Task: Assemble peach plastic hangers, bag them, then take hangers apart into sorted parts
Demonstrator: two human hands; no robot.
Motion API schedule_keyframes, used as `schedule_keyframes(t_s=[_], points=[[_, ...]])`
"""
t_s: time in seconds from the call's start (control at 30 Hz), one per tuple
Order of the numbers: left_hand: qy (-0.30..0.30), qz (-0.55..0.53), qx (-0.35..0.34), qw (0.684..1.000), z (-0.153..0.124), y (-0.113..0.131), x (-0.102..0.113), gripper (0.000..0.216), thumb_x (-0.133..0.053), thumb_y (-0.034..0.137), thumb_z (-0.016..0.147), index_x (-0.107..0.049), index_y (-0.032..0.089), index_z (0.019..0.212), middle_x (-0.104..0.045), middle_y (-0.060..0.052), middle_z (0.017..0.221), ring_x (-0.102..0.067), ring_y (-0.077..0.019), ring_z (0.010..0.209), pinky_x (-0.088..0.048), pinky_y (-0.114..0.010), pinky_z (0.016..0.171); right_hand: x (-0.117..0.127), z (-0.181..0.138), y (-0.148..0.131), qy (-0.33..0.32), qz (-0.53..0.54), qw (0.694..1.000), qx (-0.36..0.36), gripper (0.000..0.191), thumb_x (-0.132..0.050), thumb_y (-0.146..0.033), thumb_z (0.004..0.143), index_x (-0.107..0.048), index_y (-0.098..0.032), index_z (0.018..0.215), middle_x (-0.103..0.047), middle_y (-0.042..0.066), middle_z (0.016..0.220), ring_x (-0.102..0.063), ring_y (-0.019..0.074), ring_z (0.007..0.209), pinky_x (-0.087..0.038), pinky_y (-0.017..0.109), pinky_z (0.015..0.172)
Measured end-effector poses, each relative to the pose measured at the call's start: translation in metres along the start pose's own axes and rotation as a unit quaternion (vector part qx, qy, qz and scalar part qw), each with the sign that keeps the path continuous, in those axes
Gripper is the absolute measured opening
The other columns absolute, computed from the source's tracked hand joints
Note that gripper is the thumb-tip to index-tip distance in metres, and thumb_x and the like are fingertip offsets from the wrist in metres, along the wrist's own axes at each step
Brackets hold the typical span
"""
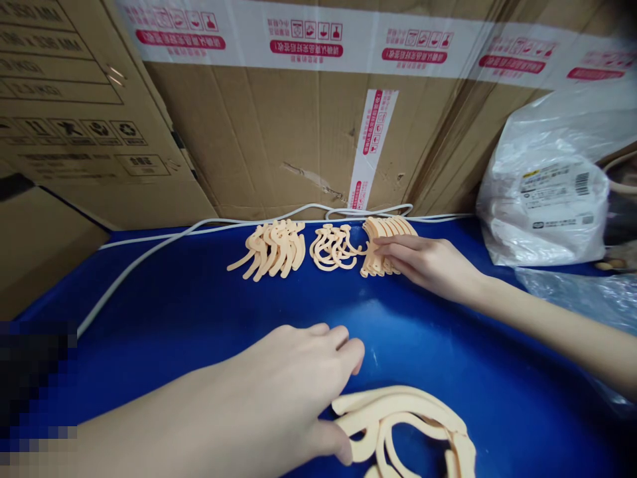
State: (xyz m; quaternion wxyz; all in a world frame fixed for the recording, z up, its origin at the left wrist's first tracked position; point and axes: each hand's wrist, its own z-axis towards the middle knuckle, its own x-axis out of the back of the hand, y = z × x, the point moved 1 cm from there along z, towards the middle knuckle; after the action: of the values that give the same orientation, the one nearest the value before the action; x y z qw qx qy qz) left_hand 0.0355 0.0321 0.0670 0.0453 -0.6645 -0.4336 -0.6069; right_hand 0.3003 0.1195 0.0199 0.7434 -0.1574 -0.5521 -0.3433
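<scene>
Cream plastic pieces that look like folding-hanger parts lie on the blue surface. My right hand (pixel 423 262) reaches to a neat row of curved hanger arms (pixel 393 228), its fingers together against the row's front; the fingertips partly hide the pieces. Left of it are a small heap of hooks (pixel 328 249) and a looser pile of curved arms (pixel 279 249). Close to me, my left hand (pixel 303 378) hovers beside a folded hanger bundle (pixel 413 405). Its thumb is at the bundle's left edge, apart from the curled fingers, with nothing visibly held. The bundle's bottom is cut off by the frame.
Cardboard boxes (pixel 279 133) wall off the back, and another box (pixel 54 186) stands at left. A white cable (pixel 144 255) runs along the back edge and down the left. Clear plastic wrapping with a labelled white package (pixel 552 192) sits at right.
</scene>
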Motion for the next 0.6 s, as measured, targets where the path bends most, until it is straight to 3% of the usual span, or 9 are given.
schedule_keyframes(t_s=[0.2,0.37,0.5,0.6], points=[[-0.074,0.019,0.012,0.997,0.008,-0.002,-0.01,0.033,-0.081,0.044,0.08,-0.064,0.02,0.097,-0.069,-0.003,0.098,-0.066,-0.0262,0.087,-0.036,-0.034,0.062,0.0,0.001,-0.001,0.002,0.002,1.0,-0.004,0.028,-0.043,-0.018,0.102,-0.068,-0.015,0.112,-0.072,0.013,0.128,-0.073,0.0262,0.108,-0.063,0.036,0.082],[-0.093,-0.016,0.024,0.995,0.009,-0.001,-0.002,0.008,-0.067,0.024,0.088,-0.06,0.019,0.087,-0.066,-0.002,0.094,-0.063,-0.0217,0.079,-0.037,-0.032,0.063,-0.001,0.004,0.001,-0.007,0.004,1.0,-0.013,0.028,-0.042,-0.02,0.103,-0.068,-0.017,0.114,-0.072,0.013,0.128,-0.072,0.0253,0.111,-0.062,0.035,0.082],[-0.064,-0.018,0.004,0.998,0.009,-0.007,0.003,0.012,-0.053,0.021,0.095,-0.054,0.02,0.083,-0.064,0.0,0.086,-0.059,-0.018,0.073,-0.035,-0.031,0.063,0.009,0.005,-0.01,0.019,0.036,0.999,-0.02,0.029,-0.042,-0.02,0.102,-0.069,-0.016,0.112,-0.072,0.014,0.126,-0.071,0.0272,0.112,-0.059,0.039,0.086],[-0.015,-0.113,0.033,0.993,0.015,-0.017,0.002,0.012,-0.051,0.026,0.096,-0.055,0.021,0.085,-0.062,0.002,0.08,-0.056,-0.016,0.071,-0.035,-0.029,0.062,0.026,0.005,-0.036,0.022,0.16,0.985,-0.055,0.027,-0.048,-0.031,0.103,-0.07,-0.017,0.108,-0.075,0.012,0.112,-0.07,0.0246,0.104,-0.056,0.037,0.088]])
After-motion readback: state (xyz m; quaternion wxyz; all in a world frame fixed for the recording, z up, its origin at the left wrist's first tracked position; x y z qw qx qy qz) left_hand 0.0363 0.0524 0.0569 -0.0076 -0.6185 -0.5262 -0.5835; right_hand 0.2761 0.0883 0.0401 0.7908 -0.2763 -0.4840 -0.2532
